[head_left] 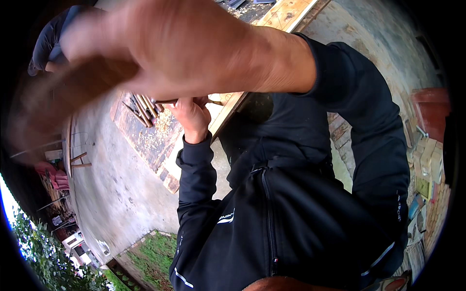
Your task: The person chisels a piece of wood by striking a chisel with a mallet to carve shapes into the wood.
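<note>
My right hand (179,48) is raised very close to the view, large and smeared by motion. Its fingers are closed round a blurred brown, wooden-looking tool (77,87), which stretches down to the left; its exact kind is lost in the blur. Lower and farther off, my left hand (191,116) is at the workbench, its fingers curled. A thin dark piece (166,101) shows beside those fingers, but what the hand grips is mostly hidden behind my right forearm. Just left of it, several slim tools with wooden handles (141,109) lie together among wood shavings (165,123).
The workbench (170,182) runs diagonally, with a pale wooden board (286,14) at its far end. Another person in dark clothing (51,39) is at the upper left. A small wooden stool (80,160) stands left; a red container (431,111) and stacked blocks (427,160) stand right.
</note>
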`<state>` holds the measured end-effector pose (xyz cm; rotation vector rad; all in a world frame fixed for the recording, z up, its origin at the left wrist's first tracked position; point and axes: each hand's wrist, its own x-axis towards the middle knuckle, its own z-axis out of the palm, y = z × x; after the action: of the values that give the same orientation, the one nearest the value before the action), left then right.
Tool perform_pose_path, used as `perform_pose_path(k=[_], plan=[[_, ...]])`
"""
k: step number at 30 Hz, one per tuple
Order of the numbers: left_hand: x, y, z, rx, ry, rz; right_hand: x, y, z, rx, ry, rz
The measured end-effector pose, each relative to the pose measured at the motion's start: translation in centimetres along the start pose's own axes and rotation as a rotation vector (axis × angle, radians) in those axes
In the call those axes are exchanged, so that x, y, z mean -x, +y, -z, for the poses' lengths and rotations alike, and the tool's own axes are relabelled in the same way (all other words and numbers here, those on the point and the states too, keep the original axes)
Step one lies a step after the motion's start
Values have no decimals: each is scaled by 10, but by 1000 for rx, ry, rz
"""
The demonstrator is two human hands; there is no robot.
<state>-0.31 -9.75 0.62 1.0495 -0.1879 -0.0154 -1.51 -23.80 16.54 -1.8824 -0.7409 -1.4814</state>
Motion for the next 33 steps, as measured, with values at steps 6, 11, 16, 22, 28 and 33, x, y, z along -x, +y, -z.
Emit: perform_pose_path(k=[6,11,16,22,28,33], plan=[[1,7,28,-122,-312,194,22,6,-5,327,-437,321],[-1,6,19,-58,-292,79,22,8,-11,353,-322,248],[-1,3,2,-81,-148,-78,-7,9,4,-37,-9,68],[13,-4,10,-31,66,-65,27,-3,-11,321,-309,211],[9,2,46,-49,-264,208,30,-4,-11,253,-360,305],[10,-7,30,31,-77,-16,20,-3,-9,237,-312,196]])
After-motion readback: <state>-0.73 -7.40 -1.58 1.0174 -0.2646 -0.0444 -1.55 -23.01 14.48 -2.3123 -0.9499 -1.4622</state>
